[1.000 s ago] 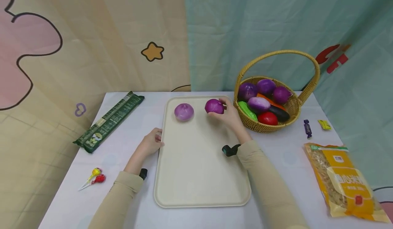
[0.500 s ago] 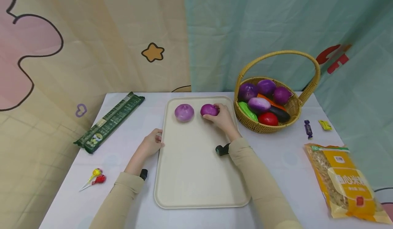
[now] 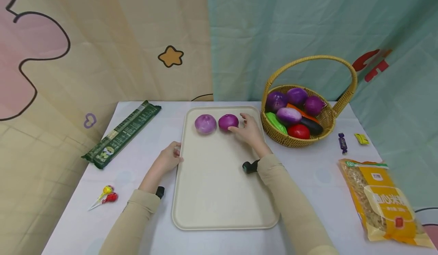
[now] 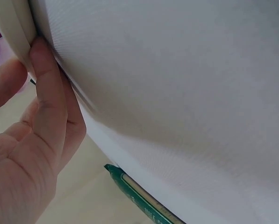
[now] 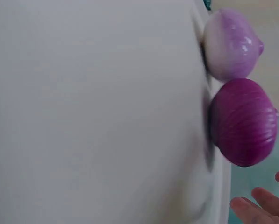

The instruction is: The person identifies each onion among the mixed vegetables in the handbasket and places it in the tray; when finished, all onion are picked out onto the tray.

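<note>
On the cream tray (image 3: 219, 190) lie two onions near its far edge. The paler onion (image 3: 205, 124) is at the left, and the dark purple onion (image 3: 227, 122) sits just right of it. My right hand (image 3: 251, 132) is at the right side of the dark onion, thumb and fingers spread; in the right wrist view its fingertips (image 5: 239, 205) stand apart from the dark onion (image 5: 244, 123). At the tray's left rim, my left hand (image 3: 167, 159) pinches the edge between thumb and fingers, as the left wrist view shows (image 4: 41, 107).
A wicker basket (image 3: 294, 143) of vegetables stands right of the tray's far end. A green packet (image 3: 123, 135) and two lollipops (image 3: 107, 194) lie left. Two wrapped candies, one purple (image 3: 343, 143) and one yellow (image 3: 361, 139), and a yellow noodle bag (image 3: 386, 201) lie right.
My right hand moved the dark onion left and down onto the tray beside the paler one, then its fingers opened away from it. The left hand stayed at the tray's rim.
</note>
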The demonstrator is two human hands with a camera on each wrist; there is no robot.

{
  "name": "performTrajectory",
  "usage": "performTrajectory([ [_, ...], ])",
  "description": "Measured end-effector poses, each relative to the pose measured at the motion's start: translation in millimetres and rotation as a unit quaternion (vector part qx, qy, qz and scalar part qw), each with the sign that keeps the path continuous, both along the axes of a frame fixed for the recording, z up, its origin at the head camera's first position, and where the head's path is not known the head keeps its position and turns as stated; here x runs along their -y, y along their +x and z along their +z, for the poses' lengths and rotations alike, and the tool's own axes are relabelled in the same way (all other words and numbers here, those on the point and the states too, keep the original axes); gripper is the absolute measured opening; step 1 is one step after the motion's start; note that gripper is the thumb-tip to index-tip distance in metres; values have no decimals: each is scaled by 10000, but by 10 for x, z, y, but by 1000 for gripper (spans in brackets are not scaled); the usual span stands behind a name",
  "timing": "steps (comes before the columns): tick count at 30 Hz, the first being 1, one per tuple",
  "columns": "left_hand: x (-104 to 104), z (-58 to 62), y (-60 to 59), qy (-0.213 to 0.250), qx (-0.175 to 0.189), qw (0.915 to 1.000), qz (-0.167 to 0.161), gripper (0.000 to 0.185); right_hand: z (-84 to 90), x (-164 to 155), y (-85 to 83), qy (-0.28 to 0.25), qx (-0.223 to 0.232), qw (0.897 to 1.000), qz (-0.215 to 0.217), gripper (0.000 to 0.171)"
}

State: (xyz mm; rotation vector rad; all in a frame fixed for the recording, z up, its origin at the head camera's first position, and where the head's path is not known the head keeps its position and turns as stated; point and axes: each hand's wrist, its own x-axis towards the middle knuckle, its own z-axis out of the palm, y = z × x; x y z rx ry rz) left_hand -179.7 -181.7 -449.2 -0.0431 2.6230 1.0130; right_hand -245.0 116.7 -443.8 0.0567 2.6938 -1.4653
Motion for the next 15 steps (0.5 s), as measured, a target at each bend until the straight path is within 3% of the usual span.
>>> performTrajectory([
  [7, 5, 44, 19, -8, 55, 10000, -50, 54, 380, -329, 241, -227, -685, 9974, 4, 63],
  [11, 7, 47, 18, -23, 78, 9999, -73, 54, 536, -663, 365, -178, -1127, 9931, -277, 52],
  [15, 9, 34, 9, -9, 69, 9999, -79, 54, 641, -1034, 445, -49, -1193, 9899, -759, 53],
])
